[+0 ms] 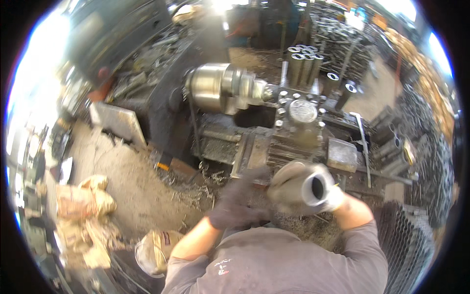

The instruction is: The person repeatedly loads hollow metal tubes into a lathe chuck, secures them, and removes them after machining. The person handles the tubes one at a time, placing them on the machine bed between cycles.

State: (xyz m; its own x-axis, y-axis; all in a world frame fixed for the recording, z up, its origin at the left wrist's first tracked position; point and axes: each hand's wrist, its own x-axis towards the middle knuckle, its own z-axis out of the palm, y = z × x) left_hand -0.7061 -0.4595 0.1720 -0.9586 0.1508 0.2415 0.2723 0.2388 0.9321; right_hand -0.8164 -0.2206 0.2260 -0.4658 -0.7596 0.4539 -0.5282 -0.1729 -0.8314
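In the head view, the right hand (pixel 336 198) in a pale glove grips a grey cylindrical metal tube (pixel 297 190), its round open end toward the right, between the person's torso and the dark metal tool post with a round silver top (pixel 302 111). The left hand (pixel 236 206), dark-gloved and motion-blurred, is just left of the tube, fingers spread and apparently empty. Beyond is a shiny silver cylindrical chuck (pixel 210 88).

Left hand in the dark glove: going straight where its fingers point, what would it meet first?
Probably the ribbed, dark grey metal machine slide, ahead of the blurred, dark-gloved left hand; depth is unclear.
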